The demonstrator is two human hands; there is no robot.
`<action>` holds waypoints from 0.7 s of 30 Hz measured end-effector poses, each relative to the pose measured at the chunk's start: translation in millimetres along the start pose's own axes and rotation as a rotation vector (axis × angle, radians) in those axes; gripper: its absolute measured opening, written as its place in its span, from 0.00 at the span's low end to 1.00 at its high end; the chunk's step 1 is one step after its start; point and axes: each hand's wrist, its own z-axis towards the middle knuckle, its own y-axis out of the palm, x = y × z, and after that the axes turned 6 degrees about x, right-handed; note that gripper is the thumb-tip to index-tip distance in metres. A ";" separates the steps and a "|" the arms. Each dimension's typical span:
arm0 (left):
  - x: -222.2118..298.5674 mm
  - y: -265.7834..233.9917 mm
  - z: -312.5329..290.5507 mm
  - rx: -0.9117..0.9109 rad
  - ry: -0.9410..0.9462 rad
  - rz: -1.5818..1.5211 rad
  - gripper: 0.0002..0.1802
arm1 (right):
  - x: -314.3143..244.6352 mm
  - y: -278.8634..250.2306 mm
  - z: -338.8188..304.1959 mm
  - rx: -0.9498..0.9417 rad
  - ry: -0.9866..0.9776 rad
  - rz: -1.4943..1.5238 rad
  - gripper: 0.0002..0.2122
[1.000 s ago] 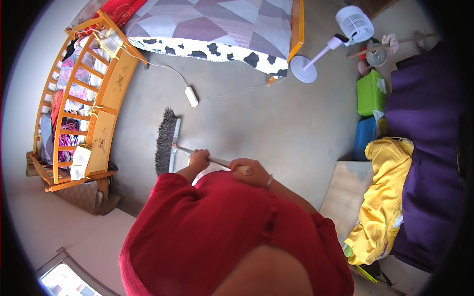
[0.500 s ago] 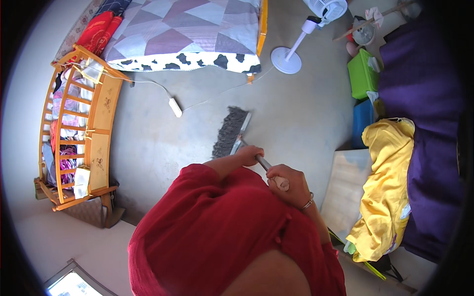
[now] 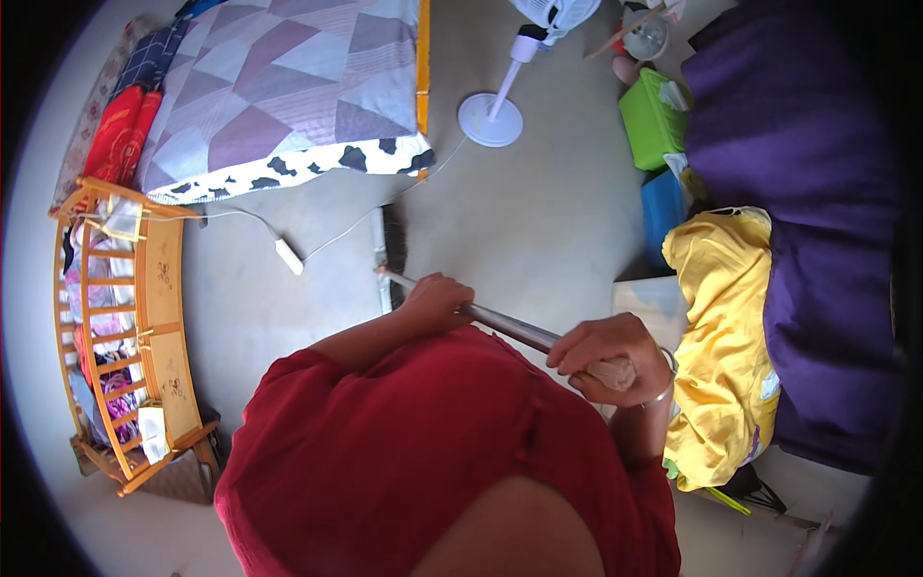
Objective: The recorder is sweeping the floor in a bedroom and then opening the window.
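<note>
Both my hands are wrapped round the pole of a dust mop [image 3: 514, 328], which slants from the floor on the left up to the right. My left hand [image 3: 438, 300] grips it partway down, in front of my red top. Near the pole's wrapped top end, my right hand [image 3: 608, 356] is closed round it, a bracelet at the wrist. The mop's narrow head [image 3: 393, 242] stands on the grey floor beyond my left hand, dark fringe on its right side. A pale cord runs past its far end.
A white power strip [image 3: 288, 257] lies on the floor left of the mop head. Ahead are a bed [image 3: 288, 87] and a standing fan [image 3: 491, 120]. A wooden crib [image 3: 163, 288] stands left. Right are a green bin [image 3: 653, 120], a blue box [image 3: 663, 216] and yellow cloth [image 3: 721, 337].
The mop head has moved left and its fringe now shows on the right instead of the left. My right hand has moved right, away from my left hand. The view has shifted right.
</note>
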 end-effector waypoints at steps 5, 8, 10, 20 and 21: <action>-44.6 23.0 3.6 0.097 -0.118 -0.033 0.09 | 65.3 -10.8 25.3 0.052 0.124 0.053 0.07; -76.5 54.3 5.5 0.066 -0.412 -0.009 0.11 | 124.2 -7.8 36.8 -0.036 0.315 0.063 0.08; -97.8 75.6 8.1 -0.019 -0.587 -0.016 0.14 | 160.4 -4.6 41.5 -0.054 0.332 0.064 0.08; -68.6 154.2 118.4 0.050 -0.794 0.088 0.15 | 236.7 -141.4 6.1 -0.107 0.372 0.211 0.07; -67.1 157.4 137.6 0.017 -0.774 0.093 0.15 | 238.4 -158.3 4.0 -0.092 0.395 0.201 0.07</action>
